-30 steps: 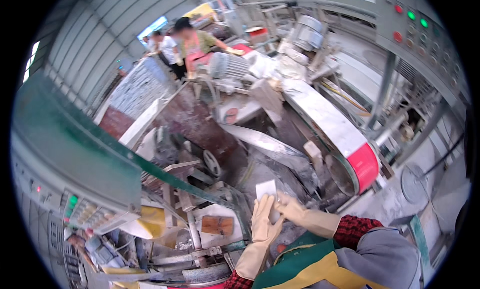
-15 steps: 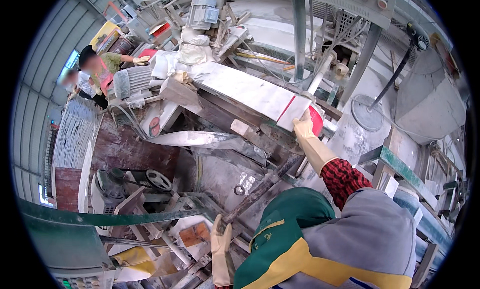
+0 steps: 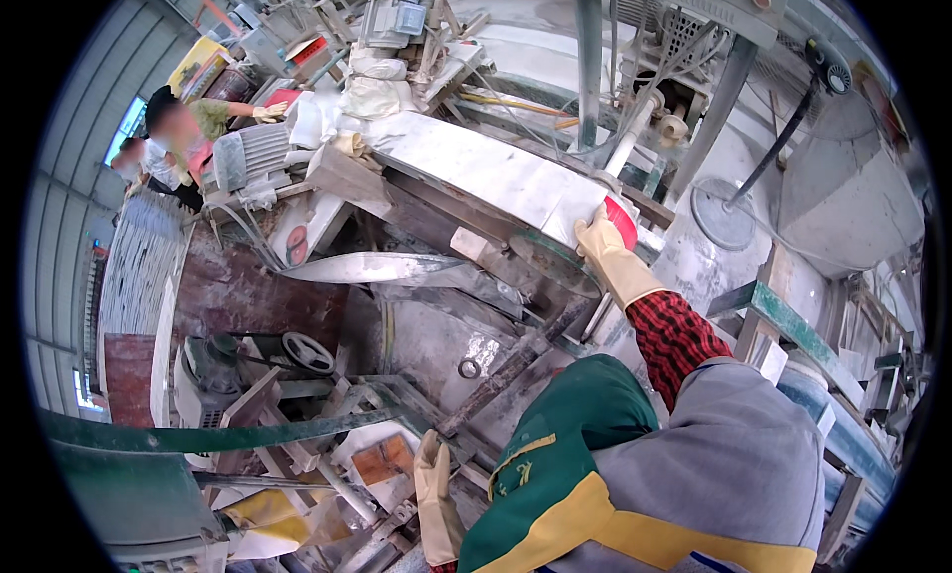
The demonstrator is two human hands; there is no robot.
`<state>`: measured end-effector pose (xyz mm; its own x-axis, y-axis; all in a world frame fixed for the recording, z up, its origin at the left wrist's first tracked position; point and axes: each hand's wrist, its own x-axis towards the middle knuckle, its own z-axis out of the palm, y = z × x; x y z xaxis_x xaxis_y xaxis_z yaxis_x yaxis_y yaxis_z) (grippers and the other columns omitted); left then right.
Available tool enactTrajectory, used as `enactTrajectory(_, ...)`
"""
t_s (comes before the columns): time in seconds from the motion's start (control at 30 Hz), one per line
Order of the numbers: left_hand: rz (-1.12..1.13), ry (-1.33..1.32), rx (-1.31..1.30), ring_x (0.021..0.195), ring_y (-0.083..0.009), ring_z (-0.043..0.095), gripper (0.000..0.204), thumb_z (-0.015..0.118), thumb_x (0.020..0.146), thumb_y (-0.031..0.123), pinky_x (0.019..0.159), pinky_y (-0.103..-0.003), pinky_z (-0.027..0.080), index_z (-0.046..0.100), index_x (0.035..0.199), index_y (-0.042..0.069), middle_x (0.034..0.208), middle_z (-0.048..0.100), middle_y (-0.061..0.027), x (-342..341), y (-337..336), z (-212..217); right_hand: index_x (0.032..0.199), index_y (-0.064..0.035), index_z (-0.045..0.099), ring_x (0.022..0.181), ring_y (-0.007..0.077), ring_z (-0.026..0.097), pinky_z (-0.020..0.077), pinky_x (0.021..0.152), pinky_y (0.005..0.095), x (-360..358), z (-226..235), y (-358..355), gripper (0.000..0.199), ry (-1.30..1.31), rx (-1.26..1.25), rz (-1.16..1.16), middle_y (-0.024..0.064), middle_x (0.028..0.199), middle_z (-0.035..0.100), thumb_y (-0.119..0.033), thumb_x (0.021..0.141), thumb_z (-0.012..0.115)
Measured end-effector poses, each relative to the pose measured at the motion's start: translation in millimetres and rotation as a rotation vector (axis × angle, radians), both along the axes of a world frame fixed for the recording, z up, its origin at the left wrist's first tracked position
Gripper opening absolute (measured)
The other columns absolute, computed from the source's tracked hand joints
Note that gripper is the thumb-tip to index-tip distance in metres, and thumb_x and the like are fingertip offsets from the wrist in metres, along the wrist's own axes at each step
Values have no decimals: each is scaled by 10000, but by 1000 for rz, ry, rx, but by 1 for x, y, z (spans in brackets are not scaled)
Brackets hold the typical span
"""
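Note:
My right hand (image 3: 607, 251), in a cream rubber glove, is at the near right end of a long white flat surface (image 3: 476, 162). Its fingers are bent and pressed down there, beside a red rounded piece (image 3: 622, 222); whatever lies under them is hidden. Low in the view, my left hand (image 3: 433, 474), gloved alike, is held up with its fingers stretched and nothing in it. Nearest to it is a dusty metal bar (image 3: 496, 383) of the machine frame.
A grey motor (image 3: 394, 16) stands behind the white surface. Green frame bars (image 3: 228, 434) cross at lower left, and a handwheel (image 3: 308, 352) sits beyond them. A black pole on a round base (image 3: 722, 214) stands at right. Another person (image 3: 183, 137) works at far left.
The red stripe across the white surface no longer shows. My right hand has shifted slightly left and down in the view. The thumb of my left hand has come closer to its fingers.

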<state>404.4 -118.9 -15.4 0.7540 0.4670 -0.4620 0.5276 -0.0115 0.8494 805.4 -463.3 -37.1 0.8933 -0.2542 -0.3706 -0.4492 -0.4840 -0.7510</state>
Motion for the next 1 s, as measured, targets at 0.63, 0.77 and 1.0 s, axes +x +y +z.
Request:
enactTrajectory(0.63, 797, 159, 700, 1250, -300, 479, 490, 513, 962, 310, 1028, -415, 402, 465, 1346, 9, 1352, 505, -181, -261, 92, 57, 1403, -150, 435, 627, 217, 660, 538, 599, 331, -158, -55, 118, 589, 146, 269, 801, 143, 831, 692, -201, 830, 563)
enactTrajectory(0.77, 703, 877, 1106, 1304, -332, 419, 659, 427, 950, 519, 1107, -436, 295, 406, 1410, 47, 1394, 467, -198, -304, 100, 75, 1383, -139, 467, 749, 265, 690, 550, 691, 372, -136, -180, 115, 618, 134, -155, 984, 183, 955, 692, -260, 797, 620)
enactTrajectory(1.0, 862, 1124, 973, 1376, -352, 313, 673, 427, 939, 520, 1131, -495, 230, 373, 1443, 78, 1451, 391, -214, -332, 52, 75, 1310, -59, 535, 809, 246, 696, 567, 713, 347, -155, -87, 132, 493, 216, -217, 1296, 166, 1036, 686, -242, 853, 533)
